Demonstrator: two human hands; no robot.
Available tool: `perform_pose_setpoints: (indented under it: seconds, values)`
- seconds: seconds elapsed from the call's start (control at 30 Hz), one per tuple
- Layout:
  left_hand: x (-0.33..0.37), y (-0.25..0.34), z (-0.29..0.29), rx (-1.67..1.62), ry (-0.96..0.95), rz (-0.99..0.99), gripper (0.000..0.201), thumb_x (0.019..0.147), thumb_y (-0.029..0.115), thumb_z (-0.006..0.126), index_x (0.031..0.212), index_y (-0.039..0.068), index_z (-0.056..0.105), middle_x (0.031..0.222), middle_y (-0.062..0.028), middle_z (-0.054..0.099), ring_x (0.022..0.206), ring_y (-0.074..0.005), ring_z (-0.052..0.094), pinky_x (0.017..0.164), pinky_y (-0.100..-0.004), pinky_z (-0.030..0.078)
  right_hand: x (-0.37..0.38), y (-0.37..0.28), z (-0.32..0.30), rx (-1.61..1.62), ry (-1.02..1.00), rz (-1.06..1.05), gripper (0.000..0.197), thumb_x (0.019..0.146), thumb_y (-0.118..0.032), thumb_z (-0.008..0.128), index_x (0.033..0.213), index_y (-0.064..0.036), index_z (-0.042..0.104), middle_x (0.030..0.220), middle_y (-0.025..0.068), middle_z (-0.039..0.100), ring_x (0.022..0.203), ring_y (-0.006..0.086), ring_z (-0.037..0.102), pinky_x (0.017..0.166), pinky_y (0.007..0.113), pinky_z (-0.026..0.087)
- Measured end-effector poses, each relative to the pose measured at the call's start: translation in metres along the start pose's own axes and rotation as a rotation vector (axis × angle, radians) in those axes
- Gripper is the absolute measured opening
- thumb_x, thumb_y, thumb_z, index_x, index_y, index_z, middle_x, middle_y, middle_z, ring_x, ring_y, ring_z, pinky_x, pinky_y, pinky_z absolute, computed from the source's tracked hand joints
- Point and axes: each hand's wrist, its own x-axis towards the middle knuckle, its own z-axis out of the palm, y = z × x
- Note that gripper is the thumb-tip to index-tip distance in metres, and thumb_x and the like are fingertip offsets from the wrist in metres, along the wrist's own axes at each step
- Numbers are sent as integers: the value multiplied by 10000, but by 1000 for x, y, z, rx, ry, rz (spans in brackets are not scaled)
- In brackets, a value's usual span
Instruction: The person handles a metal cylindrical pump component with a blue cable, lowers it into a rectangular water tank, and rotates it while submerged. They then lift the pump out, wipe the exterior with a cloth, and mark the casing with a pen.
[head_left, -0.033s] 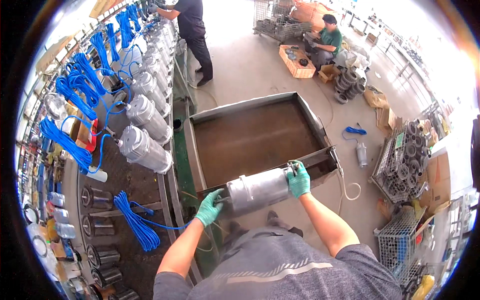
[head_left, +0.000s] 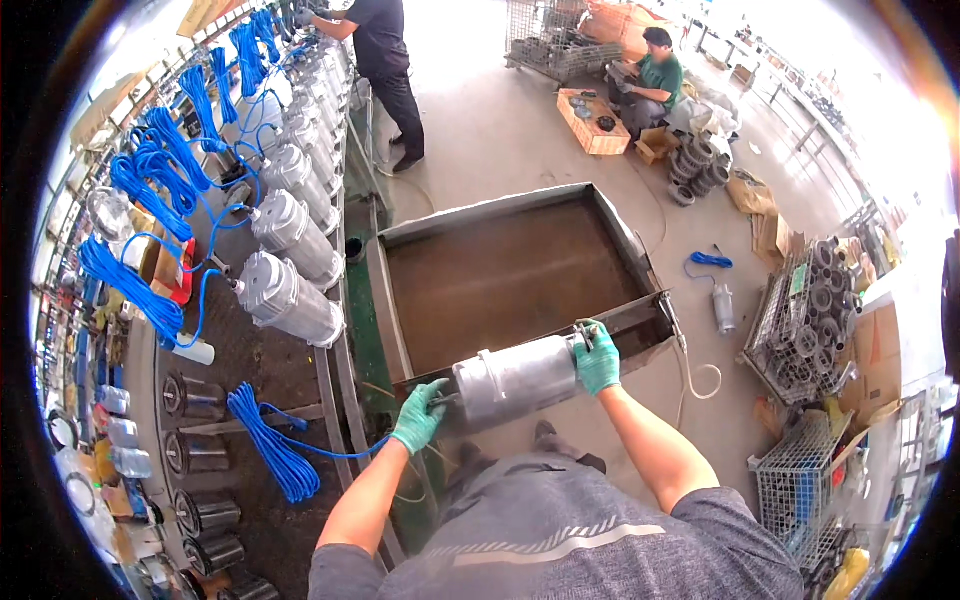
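A grey metal pump cylinder (head_left: 515, 380) lies sideways between my hands, at the near edge of a tank of brown water (head_left: 510, 270). My left hand (head_left: 419, 415), in a green glove, is closed on the fitting at its left end. My right hand (head_left: 597, 358), gloved likewise, is closed round the fitting at its right end; the fingers partly hide that fitting. From a blue cable coil (head_left: 272, 445) on the left bench, a single blue strand runs to my left wrist.
Several similar grey cylinders (head_left: 290, 300) with blue cable coils line the left bench. Dark cylinders (head_left: 195, 453) stand nearer. One person (head_left: 380, 60) stands far left; another (head_left: 655, 80) sits far right by a wooden box (head_left: 594, 122). Wire baskets (head_left: 800, 490) and a hose (head_left: 700, 385) are right.
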Motion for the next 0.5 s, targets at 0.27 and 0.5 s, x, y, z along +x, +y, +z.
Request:
perform_pose_setpoints:
  seconds: [0.27, 0.5]
  values:
    - [20, 13, -28, 220, -285, -450, 475, 875, 272, 796, 1249, 43, 614, 961, -133, 673, 844, -251, 653, 806, -379, 546, 1, 17, 1, 45, -8, 18, 243, 957, -134, 636, 1187, -56, 637, 1123, 142, 685, 991, 300, 685, 895, 364, 547]
    - [21, 25, -24, 671, -256, -338, 390, 883, 487, 728, 950, 103, 731, 906, -158, 728, 894, -361, 700, 767, -474, 554, 0, 12, 1, 31, 9, -3, 234, 953, -133, 632, 1171, -52, 650, 1117, 145, 686, 973, 299, 685, 884, 367, 547]
